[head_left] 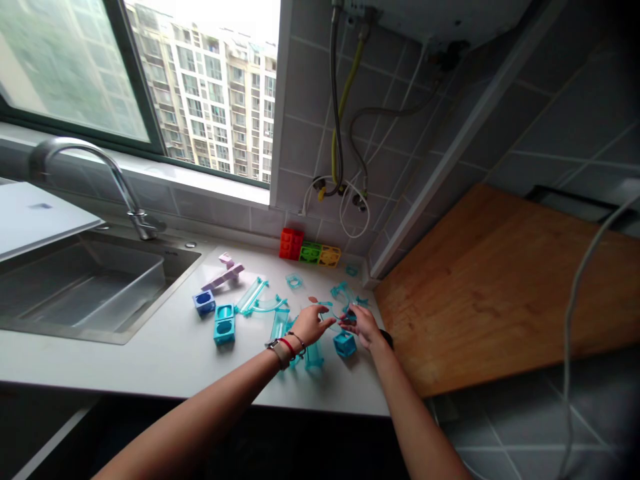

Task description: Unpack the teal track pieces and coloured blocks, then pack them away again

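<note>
Both hands are over the right part of the white counter, close together. My left hand (pixel 311 325) has its fingers apart beside a clear teal curved piece (pixel 327 319). Facing it, my right hand (pixel 363 325) has fingers bent around the other side of that piece; what exactly they grip is too small to make out. Just below my right hand sits a teal cube (pixel 345 344). Under and around my left wrist lie clear teal track pieces (pixel 280 325), partly hidden. Farther left are a clear straight track (pixel 251 295), two joined teal cubes (pixel 225 325) and a blue cube (pixel 204 303).
Red (pixel 291 244), green (pixel 311 253) and yellow blocks (pixel 330 256) stand against the back wall. Pink pieces (pixel 223 276) lie beside the sink (pixel 175 267) with its faucet (pixel 117 177). A wooden board (pixel 500 293) leans at the right.
</note>
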### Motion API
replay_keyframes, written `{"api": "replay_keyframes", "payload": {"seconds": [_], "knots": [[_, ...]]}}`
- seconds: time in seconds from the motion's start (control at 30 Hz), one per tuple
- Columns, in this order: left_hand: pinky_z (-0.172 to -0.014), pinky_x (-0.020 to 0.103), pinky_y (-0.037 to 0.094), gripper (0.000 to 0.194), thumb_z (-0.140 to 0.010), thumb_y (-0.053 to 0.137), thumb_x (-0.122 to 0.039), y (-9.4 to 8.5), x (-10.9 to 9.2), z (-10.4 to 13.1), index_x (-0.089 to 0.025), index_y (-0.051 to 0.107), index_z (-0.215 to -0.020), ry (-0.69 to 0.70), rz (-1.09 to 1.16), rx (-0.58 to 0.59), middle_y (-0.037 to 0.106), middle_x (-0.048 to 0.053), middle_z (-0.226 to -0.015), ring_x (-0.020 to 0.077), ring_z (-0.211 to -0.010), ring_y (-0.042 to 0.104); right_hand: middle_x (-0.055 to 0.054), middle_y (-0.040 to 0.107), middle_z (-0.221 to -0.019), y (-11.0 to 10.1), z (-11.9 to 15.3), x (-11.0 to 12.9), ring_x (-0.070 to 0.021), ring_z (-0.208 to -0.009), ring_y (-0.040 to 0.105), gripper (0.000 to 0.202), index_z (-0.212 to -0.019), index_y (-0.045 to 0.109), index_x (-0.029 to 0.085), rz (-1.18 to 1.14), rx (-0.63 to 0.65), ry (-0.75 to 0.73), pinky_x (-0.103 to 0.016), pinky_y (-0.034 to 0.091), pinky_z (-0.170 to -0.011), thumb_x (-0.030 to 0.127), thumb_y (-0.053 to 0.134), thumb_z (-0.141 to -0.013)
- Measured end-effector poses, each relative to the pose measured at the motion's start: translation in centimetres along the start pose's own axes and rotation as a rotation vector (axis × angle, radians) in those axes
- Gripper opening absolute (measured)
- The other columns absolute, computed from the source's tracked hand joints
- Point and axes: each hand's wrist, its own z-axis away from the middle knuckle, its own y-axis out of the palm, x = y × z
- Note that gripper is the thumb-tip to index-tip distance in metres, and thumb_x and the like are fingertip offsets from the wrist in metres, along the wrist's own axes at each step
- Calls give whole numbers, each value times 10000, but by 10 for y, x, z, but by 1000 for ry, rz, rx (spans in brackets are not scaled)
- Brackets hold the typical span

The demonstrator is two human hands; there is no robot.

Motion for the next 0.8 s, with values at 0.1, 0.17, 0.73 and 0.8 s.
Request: {"api": "replay_keyframes", "payload": {"seconds": [0.1, 0.17, 0.73, 0.8], "knots": [[-873, 425, 590, 281, -976, 649, -380, 4, 1, -14, -152, 678, -1138, -59, 95, -65, 715, 79, -1123, 203, -949, 701, -36, 716, -747, 1, 6, -1, -179, -632, 740, 264, -883, 578, 190, -89, 57, -50, -265, 610, -562, 435, 636, -962], [-879, 424, 589, 256, -985, 638, -358, 2, 2, -20, -159, 676, -1141, -88, 172, -118, 705, 79, -1138, 205, -970, 693, -65, 754, -848, 1, 10, -2, -198, -684, 761, 265, -914, 597, 194, -133, 94, -83, -281, 621, -575, 453, 651, -939], [-612, 280, 555, 326, -951, 622, -472, -40, -30, -35, -154, 641, -1020, -371, 1162, -129, 654, 32, -927, 117, -656, 607, -8, 723, -791, 6, 35, 5, -174, -714, 698, 335, -1028, 594, 239, -150, 34, -311, -283, 572, -644, 468, 740, -833], [-576, 245, 530, 329, -864, 704, -490, -43, -45, -25, -176, 630, -933, -367, 1239, -71, 642, 15, -894, 98, -616, 587, -37, 738, -902, 13, 46, 13, -188, -817, 707, 282, -1028, 603, 245, -135, 74, -376, -320, 581, -734, 471, 694, -886]]}}
